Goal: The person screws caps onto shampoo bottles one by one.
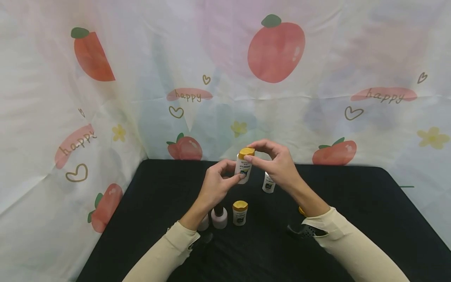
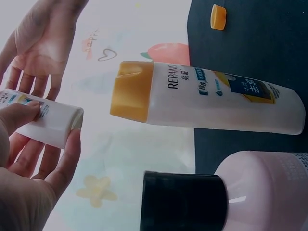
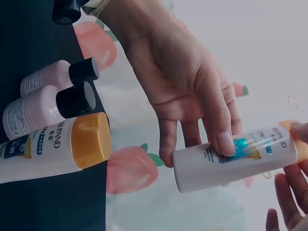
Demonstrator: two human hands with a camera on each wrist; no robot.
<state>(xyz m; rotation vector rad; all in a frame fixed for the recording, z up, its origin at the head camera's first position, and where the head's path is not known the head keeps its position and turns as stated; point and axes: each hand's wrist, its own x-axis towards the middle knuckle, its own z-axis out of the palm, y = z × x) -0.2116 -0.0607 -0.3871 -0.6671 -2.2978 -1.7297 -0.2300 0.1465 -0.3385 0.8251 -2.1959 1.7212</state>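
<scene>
Above the table, my left hand [image 1: 215,184] grips the white body of a small shampoo bottle [image 3: 226,161], thumb on the label side. My right hand [image 1: 278,162] pinches its yellow cap [image 1: 247,152] between thumb and fingers. The bottle is slightly tilted, and its cap sits on the body. On the table below stands a second shampoo bottle [image 1: 240,214] with its yellow cap on. A third white bottle [image 1: 269,184] stands behind the right hand, which hides its top. A loose yellow cap [image 2: 218,17] lies on the table, mostly behind my right wrist in the head view.
Two pink bottles with black caps stand left of the second shampoo bottle; one pink bottle [image 1: 219,220] shows well, the other pink bottle [image 1: 203,224] is partly behind my left forearm. The black table [image 1: 267,254] meets a patterned cloth wall [image 1: 225,117] at the back.
</scene>
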